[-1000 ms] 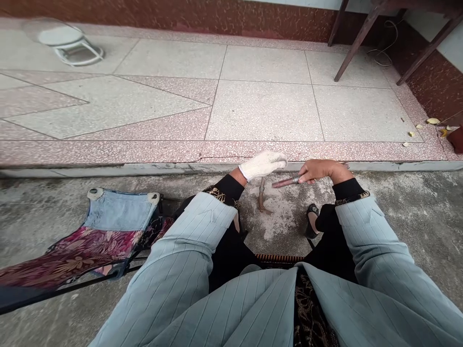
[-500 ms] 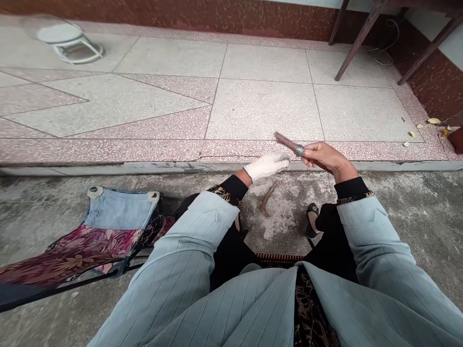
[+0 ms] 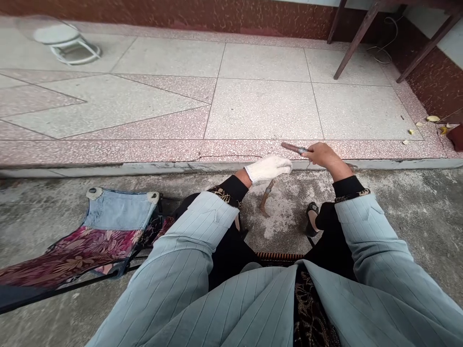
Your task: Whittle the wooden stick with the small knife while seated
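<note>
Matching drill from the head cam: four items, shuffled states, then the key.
Column 1
1. left hand
2. right hand
3. bent rusty metal piece
4. folding chair

Column 2
A. lying on rough concrete below the hands
B. bare, gripping a rusty rod
C. slung with floral and denim fabric
D. in a white knit glove

Pairs: 1-D, 2-B, 3-A, 4-C

a folding camp chair with a patched denim and red floral fabric seat stands on rough grey concrete at the lower left. beyond a low step lies a pink and grey terrazzo floor, with a round white stool at the far left. dark wooden table legs and a coiled cable stand at the far right, and dry yellow leaves lie near a speckled maroon wall.
</note>
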{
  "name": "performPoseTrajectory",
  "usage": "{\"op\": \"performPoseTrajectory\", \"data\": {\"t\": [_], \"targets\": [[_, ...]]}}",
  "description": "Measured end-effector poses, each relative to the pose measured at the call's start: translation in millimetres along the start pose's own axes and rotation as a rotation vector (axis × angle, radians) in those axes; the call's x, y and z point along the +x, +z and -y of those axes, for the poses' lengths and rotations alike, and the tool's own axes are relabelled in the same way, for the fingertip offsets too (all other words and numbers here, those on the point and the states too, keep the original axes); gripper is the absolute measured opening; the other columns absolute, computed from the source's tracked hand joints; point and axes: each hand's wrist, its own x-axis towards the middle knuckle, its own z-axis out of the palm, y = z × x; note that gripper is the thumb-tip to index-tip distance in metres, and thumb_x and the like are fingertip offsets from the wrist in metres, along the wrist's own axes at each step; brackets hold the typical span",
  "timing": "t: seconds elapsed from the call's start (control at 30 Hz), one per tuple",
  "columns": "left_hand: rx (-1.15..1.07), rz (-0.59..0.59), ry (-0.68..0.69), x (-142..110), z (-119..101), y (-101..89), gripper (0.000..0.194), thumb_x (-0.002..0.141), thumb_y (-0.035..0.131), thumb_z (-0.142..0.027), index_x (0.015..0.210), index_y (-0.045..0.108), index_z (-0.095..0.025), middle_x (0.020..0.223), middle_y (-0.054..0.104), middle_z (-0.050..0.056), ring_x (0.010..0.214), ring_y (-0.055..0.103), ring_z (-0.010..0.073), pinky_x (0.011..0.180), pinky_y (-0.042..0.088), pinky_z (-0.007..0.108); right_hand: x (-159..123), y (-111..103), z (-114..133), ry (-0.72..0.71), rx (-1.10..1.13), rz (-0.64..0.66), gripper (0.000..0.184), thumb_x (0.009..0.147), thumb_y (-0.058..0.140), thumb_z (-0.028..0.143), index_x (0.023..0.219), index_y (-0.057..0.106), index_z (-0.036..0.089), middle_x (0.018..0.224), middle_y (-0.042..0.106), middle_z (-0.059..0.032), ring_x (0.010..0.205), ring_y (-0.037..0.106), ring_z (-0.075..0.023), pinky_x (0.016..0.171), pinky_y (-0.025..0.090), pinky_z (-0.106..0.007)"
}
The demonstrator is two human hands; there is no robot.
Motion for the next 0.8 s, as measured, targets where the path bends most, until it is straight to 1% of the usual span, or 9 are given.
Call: {"op": "performPoseTrajectory", "data": {"t": [0.1, 0.17, 0.3, 0.37, 0.43, 0.57, 0.63, 0.7, 0.8], "targets": [[0.127, 0.019, -0.007, -1, 3, 2.9, 0.034, 0.094, 0.041, -0.041, 0.1, 0.068, -0.021, 0.079, 0.064, 0.003, 0.067, 0.054, 0.0155, 0.06, 0.031, 0.025, 0, 10, 1, -0.068, -0.173, 0.263, 0.039, 0.073, 0.076, 0.048, 0.053, 0.062, 0.018, 0.05, 0.06, -0.0059, 0.046, 0.052, -0.0133, 0.049, 0.037, -0.028], [0.201, 0.022, -0.031, -2, 4, 2.3, 0.031, 0.093, 0.042, -0.039, 0.099, 0.068, -0.022, 0.078, 0.064, 0.003, 0.065, 0.053, 0.0158, 0.058, 0.028, 0.026, -3, 14, 2, -0.118, -0.181, 0.481, 0.042, 0.071, 0.076, 0.052, 0.051, 0.06, 0.018, 0.051, 0.061, -0.0055, 0.046, 0.053, -0.0131, 0.05, 0.038, -0.028], [0.189, -0.001, -0.054, -4, 5, -4.1, 0.029, 0.093, 0.043, -0.037, 0.099, 0.067, -0.022, 0.082, 0.065, 0.002, 0.069, 0.054, 0.0157, 0.06, 0.03, 0.025, -14, 10, 6, -0.296, 0.028, 0.851, 0.036, 0.075, 0.071, 0.051, 0.062, 0.067, 0.018, 0.055, 0.061, 0.0001, 0.048, 0.052, -0.0098, 0.054, 0.04, -0.025], [0.102, -0.019, -0.036, -5, 3, -7.6, 0.03, 0.093, 0.042, -0.036, 0.1, 0.066, -0.02, 0.085, 0.065, 0.003, 0.071, 0.055, 0.0152, 0.063, 0.034, 0.024, -20, 1, 8, -0.385, 0.197, 0.913, 0.031, 0.077, 0.07, 0.048, 0.074, 0.071, 0.018, 0.06, 0.063, 0.0022, 0.051, 0.053, -0.0087, 0.054, 0.04, -0.023], [-0.028, -0.044, -0.022, -7, 1, -10.6, 0.034, 0.094, 0.039, -0.038, 0.101, 0.066, -0.018, 0.083, 0.064, 0.003, 0.07, 0.054, 0.0142, 0.064, 0.036, 0.024, -24, -8, 7, -0.433, 0.405, 0.798, 0.03, 0.077, 0.07, 0.047, 0.085, 0.073, 0.018, 0.065, 0.064, 0.0028, 0.053, 0.054, -0.008, 0.053, 0.041, -0.022], [-0.233, -0.082, -0.027, -10, -4, -14.7, 0.041, 0.096, 0.034, -0.042, 0.103, 0.065, -0.016, 0.07, 0.058, 0.0, 0.061, 0.049, 0.0117, 0.061, 0.036, 0.023, -27, -26, -2, -0.39, 0.871, 0.218, 0.034, 0.077, 0.072, 0.049, 0.081, 0.069, 0.016, 0.067, 0.062, 0.0006, 0.053, 0.052, -0.0075, 0.051, 0.041, -0.021], [-0.245, -0.068, -0.021, -11, -7, -15.4, 0.039, 0.095, 0.037, -0.04, 0.099, 0.067, -0.017, 0.071, 0.058, -0.001, 0.061, 0.048, 0.0111, 0.061, 0.036, 0.023, -26, -31, -7, -0.342, 1.009, 0.013, 0.038, 0.076, 0.072, 0.054, 0.08, 0.066, 0.016, 0.065, 0.059, 0.0002, 0.051, 0.049, -0.0076, 0.048, 0.04, -0.021], [-0.252, -0.05, -0.005, -11, -9, -15.4, 0.035, 0.092, 0.04, -0.036, 0.095, 0.069, -0.017, 0.075, 0.061, 0.0, 0.062, 0.049, 0.011, 0.063, 0.037, 0.023, -24, -33, -12, -0.288, 1.031, -0.076, 0.042, 0.076, 0.071, 0.057, 0.082, 0.065, 0.016, 0.063, 0.057, 0.0, 0.05, 0.047, -0.0081, 0.046, 0.039, -0.021], [-0.285, -0.018, 0.023, -11, -14, -15.2, 0.034, 0.091, 0.042, -0.035, 0.095, 0.07, -0.017, 0.082, 0.065, 0.001, 0.067, 0.052, 0.0118, 0.066, 0.038, 0.024, -19, -31, -15, -0.197, 0.945, -0.119, 0.043, 0.076, 0.071, 0.058, 0.079, 0.063, 0.016, 0.064, 0.058, -0.0016, 0.051, 0.048, -0.0089, 0.046, 0.039, -0.022]]}}
